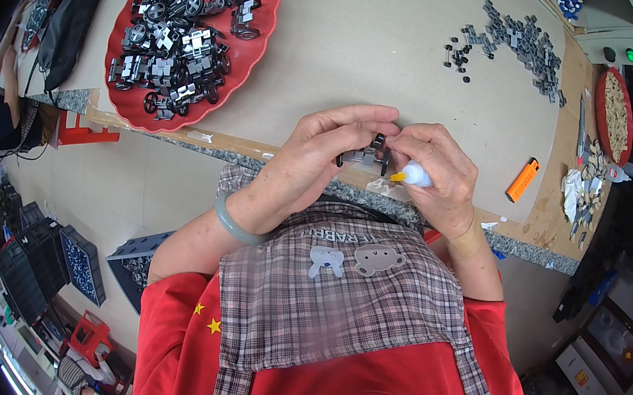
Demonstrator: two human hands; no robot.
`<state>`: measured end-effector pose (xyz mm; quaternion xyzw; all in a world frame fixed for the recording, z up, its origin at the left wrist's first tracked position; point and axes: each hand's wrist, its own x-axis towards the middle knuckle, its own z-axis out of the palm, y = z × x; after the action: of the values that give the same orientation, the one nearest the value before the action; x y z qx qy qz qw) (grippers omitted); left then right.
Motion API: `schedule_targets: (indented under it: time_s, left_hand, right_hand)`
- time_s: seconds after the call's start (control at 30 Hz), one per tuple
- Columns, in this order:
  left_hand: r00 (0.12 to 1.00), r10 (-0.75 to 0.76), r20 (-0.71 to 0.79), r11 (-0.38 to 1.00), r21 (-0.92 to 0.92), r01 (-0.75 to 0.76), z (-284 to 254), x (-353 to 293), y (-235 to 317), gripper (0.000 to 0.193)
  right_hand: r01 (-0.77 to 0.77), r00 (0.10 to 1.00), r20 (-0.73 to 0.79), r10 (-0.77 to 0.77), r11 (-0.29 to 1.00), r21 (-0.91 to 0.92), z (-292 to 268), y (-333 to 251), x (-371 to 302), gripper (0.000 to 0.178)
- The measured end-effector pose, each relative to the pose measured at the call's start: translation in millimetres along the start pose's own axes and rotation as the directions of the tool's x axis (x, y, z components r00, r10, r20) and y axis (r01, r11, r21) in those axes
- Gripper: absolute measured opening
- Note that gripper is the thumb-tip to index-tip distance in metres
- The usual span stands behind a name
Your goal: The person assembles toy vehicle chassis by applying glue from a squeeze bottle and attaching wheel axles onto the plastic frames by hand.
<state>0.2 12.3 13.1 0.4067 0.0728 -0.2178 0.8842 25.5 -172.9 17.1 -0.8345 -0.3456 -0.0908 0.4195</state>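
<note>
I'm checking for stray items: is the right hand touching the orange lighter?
Apart: the head view shows tan work surface between the right hand and the orange lighter.

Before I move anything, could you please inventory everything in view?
worktable: one, beige, upper half
plate: one, red, table's left
wheeled units: many, black and silver, on plate
small parts: many, grey and black, upper right
lighter: one, orange, table's right
basket: one, red, far right
crates: several, dark, left floor
apron: one, plaid, lower centre
wheeled piece: one, grey and black, centre
bottle: one, white, yellow-tipped, centre
left hand: one, at wheeled piece
right hand: one, holding bottle
</note>
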Motion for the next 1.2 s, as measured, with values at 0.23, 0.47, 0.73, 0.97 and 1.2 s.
schedule_targets:
  time_s: [0.23, 0.47, 0.73, 0.97, 1.2]
  left_hand:
    - [0.999, 0.026, 0.019, 0.991, 0.131, -0.029, -1, -1, 5, 0.047]
    - [0.898, -0.276, 0.342, 0.954, 0.207, 0.215, -2, -27, 9, 0.043]
    - [0.810, -0.390, 0.437, 0.783, 0.620, 0.042, -3, -44, 13, 0.037]
    - [0.805, -0.411, 0.429, 0.859, 0.479, 0.183, -18, -48, 8, 0.041]
    - [0.827, -0.382, 0.413, 0.921, 0.249, 0.301, -26, -46, 5, 0.042]
  right_hand:
    - [-0.035, 0.999, -0.034, 0.034, 0.999, -0.028, -6, 2, -1, 0.023]
    - [-0.376, 0.895, 0.108, 0.433, 0.602, 0.704, -18, -2, -13, 0.014]
    - [-0.413, 0.878, 0.222, 0.425, 0.434, 0.801, -12, 8, -22, 0.014]
    - [-0.418, 0.868, 0.223, 0.443, 0.411, 0.810, -11, 11, -23, 0.008]
    - [-0.471, 0.836, 0.257, 0.485, 0.395, 0.789, -14, 11, -21, 0.008]
